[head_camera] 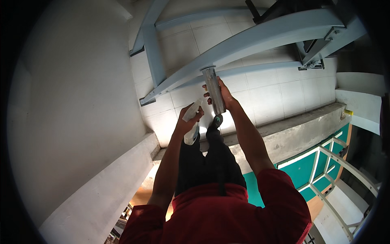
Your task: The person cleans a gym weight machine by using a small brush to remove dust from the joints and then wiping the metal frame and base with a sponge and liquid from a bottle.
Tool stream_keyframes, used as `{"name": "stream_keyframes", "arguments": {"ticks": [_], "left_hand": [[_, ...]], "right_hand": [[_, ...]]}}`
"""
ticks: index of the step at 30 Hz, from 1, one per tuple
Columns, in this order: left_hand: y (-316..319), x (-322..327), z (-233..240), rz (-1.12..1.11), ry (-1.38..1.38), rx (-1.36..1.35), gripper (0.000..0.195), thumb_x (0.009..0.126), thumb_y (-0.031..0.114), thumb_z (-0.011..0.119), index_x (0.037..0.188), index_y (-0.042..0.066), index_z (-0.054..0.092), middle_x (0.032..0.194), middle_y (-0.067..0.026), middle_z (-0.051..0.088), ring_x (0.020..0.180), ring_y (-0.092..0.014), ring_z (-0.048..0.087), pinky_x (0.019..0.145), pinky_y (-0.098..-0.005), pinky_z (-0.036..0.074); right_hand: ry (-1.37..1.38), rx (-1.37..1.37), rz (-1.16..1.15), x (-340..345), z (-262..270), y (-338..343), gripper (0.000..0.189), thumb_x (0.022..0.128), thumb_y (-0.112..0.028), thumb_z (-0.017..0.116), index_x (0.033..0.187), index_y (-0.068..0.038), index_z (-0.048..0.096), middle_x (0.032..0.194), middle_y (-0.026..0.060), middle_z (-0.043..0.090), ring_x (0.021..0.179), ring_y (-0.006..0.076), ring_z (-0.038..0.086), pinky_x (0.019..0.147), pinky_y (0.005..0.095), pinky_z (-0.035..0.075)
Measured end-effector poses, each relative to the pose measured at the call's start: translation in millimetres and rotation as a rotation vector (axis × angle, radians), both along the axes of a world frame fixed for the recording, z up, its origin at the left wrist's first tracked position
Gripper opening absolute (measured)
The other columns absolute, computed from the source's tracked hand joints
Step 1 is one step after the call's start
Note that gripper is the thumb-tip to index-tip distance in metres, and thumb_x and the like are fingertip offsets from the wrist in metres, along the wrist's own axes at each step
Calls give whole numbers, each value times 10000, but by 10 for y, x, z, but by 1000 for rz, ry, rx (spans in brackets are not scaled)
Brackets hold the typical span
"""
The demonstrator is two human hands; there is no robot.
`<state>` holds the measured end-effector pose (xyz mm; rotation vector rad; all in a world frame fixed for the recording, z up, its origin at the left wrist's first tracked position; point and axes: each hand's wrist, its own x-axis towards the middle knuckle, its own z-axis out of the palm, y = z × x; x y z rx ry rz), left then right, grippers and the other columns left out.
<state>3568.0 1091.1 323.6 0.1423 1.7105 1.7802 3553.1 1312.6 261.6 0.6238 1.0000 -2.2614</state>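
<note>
In my left hand (190,119) is a trigger spray bottle with a whitish head and a pale body (191,136). Its nozzle points up and right, towards a bare metal tube (214,91). The tube sticks out of a blue-grey steel beam (237,45), where a collar rings its base. My right hand (225,93) is wrapped around the tube from its right and far side, and the fingertips show past its left edge. A small yellowish spot shows by those fingers; I cannot tell what it is. Part of the right palm is hidden behind the tube.
The beam belongs to a large floor-standing frame with uprights (152,52) and dark parts at top right. Light floor tiles (268,97) lie beneath. A plain wall (82,76) rises at left. Behind me run a concrete ledge (286,128), a green surface and a white metal rack (317,164).
</note>
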Motion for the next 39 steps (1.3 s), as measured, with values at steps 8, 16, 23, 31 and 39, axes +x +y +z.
{"name": "stream_keyframes", "arguments": {"ticks": [8, 16, 23, 31, 39], "left_hand": [[-107, 126, -176, -34, 107, -73, 103, 841, 113, 663, 882, 30, 617, 730, -27, 622, 630, -103, 575, 606, -270, 459], [-228, 202, -89, 69, 7, -24, 109, 858, 78, 644, 946, 24, 610, 821, -18, 631, 679, -80, 560, 643, -240, 459], [-95, 219, 79, 64, 38, 22, 116, 857, 75, 670, 948, 38, 609, 810, -7, 623, 680, -74, 553, 642, -244, 455], [-101, 389, 135, 79, 4, -6, 124, 865, 62, 665, 971, 41, 603, 780, -2, 597, 681, -71, 561, 627, -241, 452], [-228, 454, 62, 69, 10, -17, 119, 865, 41, 647, 971, 29, 594, 814, -29, 593, 701, -95, 567, 652, -257, 456]], "right_hand": [[571, 1553, -20, 365, 576, -591, 459, 969, -214, 495, 1398, -94, 382, 1280, 221, 467, 1120, 447, 504, 932, 476, 456], [1103, 1789, 387, 652, 514, -571, 445, 903, -165, 561, 1344, -218, 537, 1471, 120, 365, 1394, 428, 244, 1069, 598, 297], [152, 338, -180, -105, -95, -15, 605, 975, -522, 327, 1341, -70, 497, 1066, 140, 626, 949, 285, 632, 850, 355, 494], [-4, -170, 101, 144, -172, -78, 820, 904, -708, 201, 1002, -18, 634, 696, 119, 633, 616, 234, 651, 545, 359, 521], [312, 1047, -119, 618, -99, -252, 429, 989, -452, 451, 1119, -55, 552, 851, 89, 623, 726, 189, 652, 577, 305, 520]]}}
